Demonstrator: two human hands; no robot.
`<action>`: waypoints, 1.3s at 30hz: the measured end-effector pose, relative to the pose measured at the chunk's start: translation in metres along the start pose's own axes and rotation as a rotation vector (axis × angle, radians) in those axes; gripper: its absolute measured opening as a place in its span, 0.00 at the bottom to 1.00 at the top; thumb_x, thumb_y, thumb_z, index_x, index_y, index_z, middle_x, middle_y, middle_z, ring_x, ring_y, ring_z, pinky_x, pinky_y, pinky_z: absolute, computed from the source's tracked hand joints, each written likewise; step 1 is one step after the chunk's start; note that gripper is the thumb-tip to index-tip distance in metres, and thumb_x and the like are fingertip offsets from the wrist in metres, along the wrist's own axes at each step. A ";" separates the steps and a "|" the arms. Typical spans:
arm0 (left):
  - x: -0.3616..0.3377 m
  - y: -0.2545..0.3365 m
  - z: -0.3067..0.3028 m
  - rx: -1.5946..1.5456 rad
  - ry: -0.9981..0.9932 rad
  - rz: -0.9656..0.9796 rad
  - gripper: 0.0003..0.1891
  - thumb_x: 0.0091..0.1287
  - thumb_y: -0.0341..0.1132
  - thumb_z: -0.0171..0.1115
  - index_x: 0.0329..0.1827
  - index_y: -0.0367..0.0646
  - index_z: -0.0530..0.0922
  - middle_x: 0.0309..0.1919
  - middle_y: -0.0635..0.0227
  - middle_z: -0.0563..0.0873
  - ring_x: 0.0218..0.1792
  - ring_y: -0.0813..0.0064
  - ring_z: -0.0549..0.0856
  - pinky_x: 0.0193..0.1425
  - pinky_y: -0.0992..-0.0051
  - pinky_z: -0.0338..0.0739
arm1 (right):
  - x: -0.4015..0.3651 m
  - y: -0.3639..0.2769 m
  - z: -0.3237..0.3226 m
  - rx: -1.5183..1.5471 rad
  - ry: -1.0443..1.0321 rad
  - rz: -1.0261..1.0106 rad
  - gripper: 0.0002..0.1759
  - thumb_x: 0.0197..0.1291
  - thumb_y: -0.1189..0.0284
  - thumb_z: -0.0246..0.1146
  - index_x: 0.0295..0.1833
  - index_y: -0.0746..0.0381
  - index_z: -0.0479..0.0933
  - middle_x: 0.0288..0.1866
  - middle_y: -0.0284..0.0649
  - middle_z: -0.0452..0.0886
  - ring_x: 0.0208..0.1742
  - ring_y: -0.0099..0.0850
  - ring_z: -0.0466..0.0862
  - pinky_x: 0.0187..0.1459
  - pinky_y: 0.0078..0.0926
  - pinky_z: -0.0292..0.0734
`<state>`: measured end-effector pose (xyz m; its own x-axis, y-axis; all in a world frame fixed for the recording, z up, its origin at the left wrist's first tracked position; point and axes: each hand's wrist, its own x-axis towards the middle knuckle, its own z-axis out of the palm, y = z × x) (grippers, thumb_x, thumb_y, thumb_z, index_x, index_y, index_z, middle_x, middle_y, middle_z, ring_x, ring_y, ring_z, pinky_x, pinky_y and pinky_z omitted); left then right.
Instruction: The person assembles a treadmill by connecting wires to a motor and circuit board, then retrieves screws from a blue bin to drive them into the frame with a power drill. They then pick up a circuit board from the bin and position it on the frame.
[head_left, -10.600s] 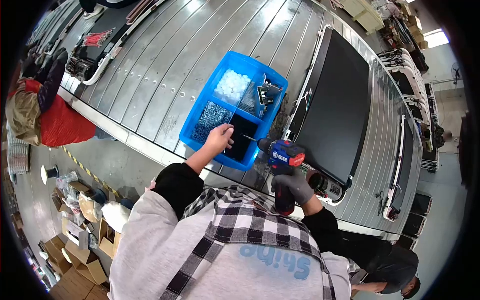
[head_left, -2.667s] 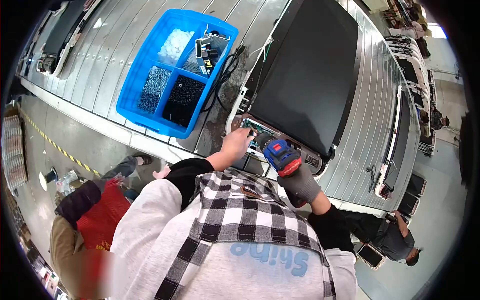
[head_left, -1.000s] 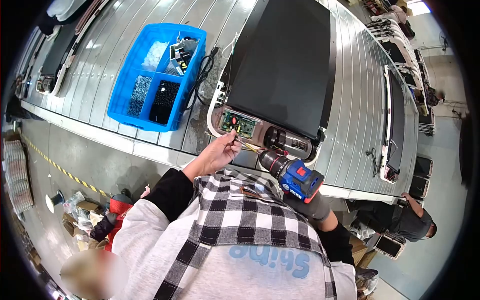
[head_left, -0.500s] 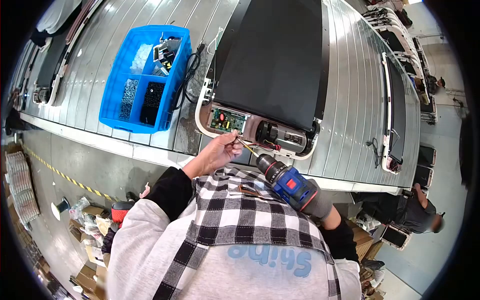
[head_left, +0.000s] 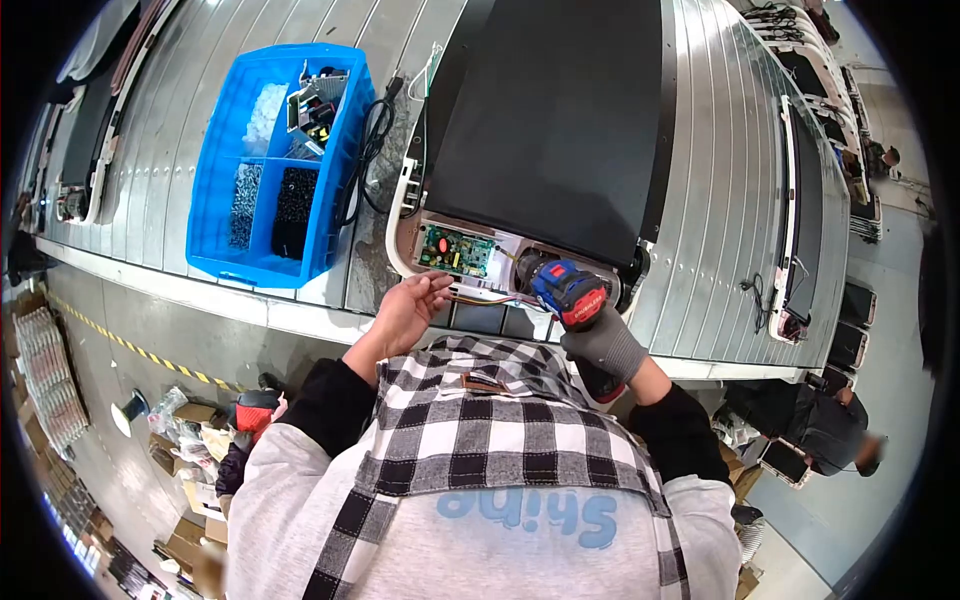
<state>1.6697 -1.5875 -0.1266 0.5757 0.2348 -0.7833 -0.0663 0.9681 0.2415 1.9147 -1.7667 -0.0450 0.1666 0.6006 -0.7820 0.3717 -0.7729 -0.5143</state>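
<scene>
My right hand [head_left: 612, 346], in a grey glove, grips a blue and black cordless drill [head_left: 566, 286]. Its chuck reaches over the open end of a treadmill deck [head_left: 545, 120], in the gap between a green circuit board [head_left: 456, 250] and the motor, which the drill partly covers. My bare left hand [head_left: 408, 312] hovers at the white frame's front edge, just below the board. Its fingers are curled with the tips together; I cannot tell what is in them. Coloured wires [head_left: 485, 299] run along the edge from near those fingertips toward the drill.
To the left, a blue divided bin [head_left: 196, 225] holds screws, small clear pieces and electronic parts. A black power cord [head_left: 372, 140] lies between bin and deck. Another deck [head_left: 795, 200] lies on the slatted metal bench [head_left: 715, 210] at right. A person [head_left: 825, 425] is beyond the bench's right end.
The drill has moved forward from near my body to over the open compartment. My left hand has drawn back to the left, away from the bit it was touching.
</scene>
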 end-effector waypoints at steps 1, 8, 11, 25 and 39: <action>0.001 0.000 -0.001 -0.006 0.033 0.022 0.14 0.74 0.32 0.39 0.54 0.32 0.68 0.47 0.60 0.80 0.40 0.74 0.80 0.44 0.79 0.75 | 0.003 -0.003 -0.002 0.018 -0.024 0.029 0.20 0.43 0.64 0.64 0.44 0.59 0.76 0.37 0.44 0.82 0.41 0.39 0.83 0.46 0.30 0.77; 0.014 0.003 -0.019 -0.047 0.008 0.041 0.06 0.71 0.33 0.51 0.42 0.40 0.72 0.33 0.70 0.78 0.32 0.80 0.75 0.38 0.82 0.71 | 0.014 -0.029 -0.022 -0.044 -0.119 0.080 0.21 0.43 0.61 0.63 0.43 0.61 0.77 0.36 0.46 0.82 0.40 0.41 0.82 0.47 0.31 0.76; 0.013 0.008 -0.008 -0.064 0.020 0.018 0.06 0.69 0.33 0.54 0.41 0.40 0.73 0.32 0.72 0.77 0.33 0.80 0.75 0.38 0.82 0.72 | 0.018 -0.049 -0.034 -0.192 -0.149 0.013 0.21 0.44 0.59 0.62 0.43 0.60 0.77 0.36 0.49 0.82 0.39 0.45 0.81 0.46 0.33 0.76; 0.003 -0.036 -0.003 -0.290 -0.098 -0.022 0.08 0.72 0.34 0.49 0.40 0.38 0.71 0.33 0.68 0.75 0.32 0.79 0.75 0.35 0.83 0.76 | -0.041 -0.010 0.000 0.103 0.050 -0.471 0.23 0.42 0.76 0.64 0.50 0.63 0.73 0.39 0.41 0.79 0.41 0.31 0.78 0.44 0.29 0.74; -0.045 -0.099 0.075 -0.392 -0.168 -0.034 0.11 0.72 0.36 0.47 0.41 0.33 0.71 0.33 0.66 0.74 0.33 0.78 0.73 0.36 0.83 0.74 | -0.130 0.085 0.016 -0.102 0.228 -0.797 0.20 0.41 0.77 0.67 0.44 0.60 0.77 0.38 0.37 0.79 0.36 0.31 0.80 0.38 0.27 0.74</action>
<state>1.7110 -1.7006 -0.0722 0.7054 0.2162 -0.6751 -0.3311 0.9426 -0.0441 1.9103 -1.9137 0.0070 -0.0042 0.9948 -0.1015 0.5352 -0.0836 -0.8406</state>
